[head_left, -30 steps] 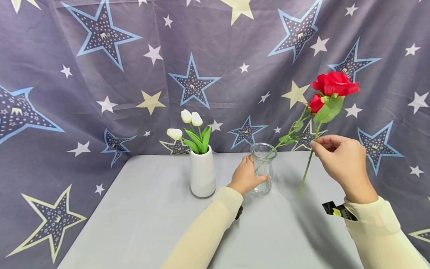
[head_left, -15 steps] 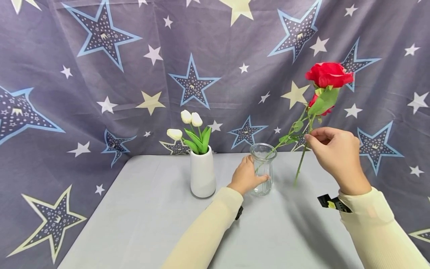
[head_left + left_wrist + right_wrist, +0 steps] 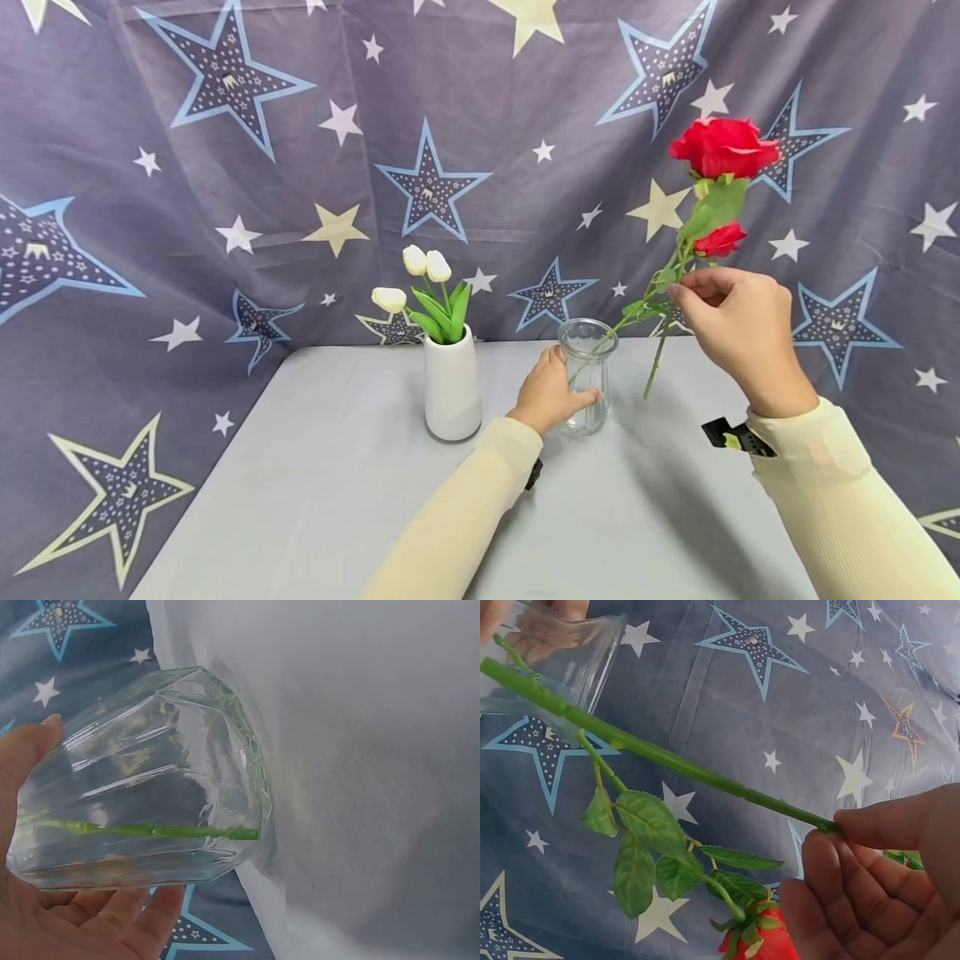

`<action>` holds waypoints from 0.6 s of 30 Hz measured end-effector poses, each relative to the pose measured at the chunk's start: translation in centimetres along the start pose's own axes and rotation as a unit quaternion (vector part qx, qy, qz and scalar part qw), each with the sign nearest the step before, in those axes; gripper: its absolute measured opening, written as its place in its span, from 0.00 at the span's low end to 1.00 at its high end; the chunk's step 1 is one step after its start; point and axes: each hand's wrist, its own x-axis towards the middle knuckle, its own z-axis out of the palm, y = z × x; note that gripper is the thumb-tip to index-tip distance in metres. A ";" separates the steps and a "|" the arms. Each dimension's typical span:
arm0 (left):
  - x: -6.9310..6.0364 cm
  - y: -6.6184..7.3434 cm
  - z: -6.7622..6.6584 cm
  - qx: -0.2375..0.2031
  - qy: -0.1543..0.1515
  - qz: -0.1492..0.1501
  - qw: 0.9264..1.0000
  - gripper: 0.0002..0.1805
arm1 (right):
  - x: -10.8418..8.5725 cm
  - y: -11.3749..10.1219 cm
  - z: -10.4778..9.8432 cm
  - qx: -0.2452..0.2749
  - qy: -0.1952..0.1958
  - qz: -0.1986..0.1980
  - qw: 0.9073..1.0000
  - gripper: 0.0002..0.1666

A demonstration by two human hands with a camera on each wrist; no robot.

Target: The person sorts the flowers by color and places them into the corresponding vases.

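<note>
My left hand (image 3: 553,392) grips a clear glass vase (image 3: 587,337) around its side. A green stem (image 3: 165,830) stands inside the vase, its cut end near the bottom in the left wrist view. That stem leans out to the right, bearing leaves (image 3: 641,825) and a red rose (image 3: 720,240). Between thumb and fingers, my right hand (image 3: 742,333) pinches the stem (image 3: 675,759) of another rose (image 3: 723,148), a larger red bloom held upright. Its free lower end hangs to the right of the vase, above the table. My right hand partly covers the stems.
A white vase (image 3: 452,392) with several white tulips (image 3: 427,265) stands left of the glass vase. Both stand on a grey table (image 3: 315,500). A dark cloth (image 3: 480,83) with star prints hangs behind the table.
My right hand has moved up and to the left with the larger rose, bringing its stem end closer to the glass vase. My left hand keeps its grip in place.
</note>
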 end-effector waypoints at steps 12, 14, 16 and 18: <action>-0.1 0.2 -0.2 -0.002 -0.007 -0.006 1.000 0.52 | 1.3 -1.7 0.7 0.012 0.015 -0.038 0.999 0.14; -0.1 0.2 -0.2 0.005 -0.007 -0.005 1.000 0.53 | 1.5 -2.0 0.9 0.015 0.017 -0.041 0.999 0.14; -0.1 0.3 -0.3 0.006 -0.005 -0.004 1.000 0.53 | 1.8 -2.3 1.2 0.019 0.019 -0.043 0.999 0.15; -0.1 0.2 -0.3 0.009 -0.004 -0.004 1.000 0.54 | 2.0 -2.5 1.6 0.020 0.020 -0.044 0.999 0.14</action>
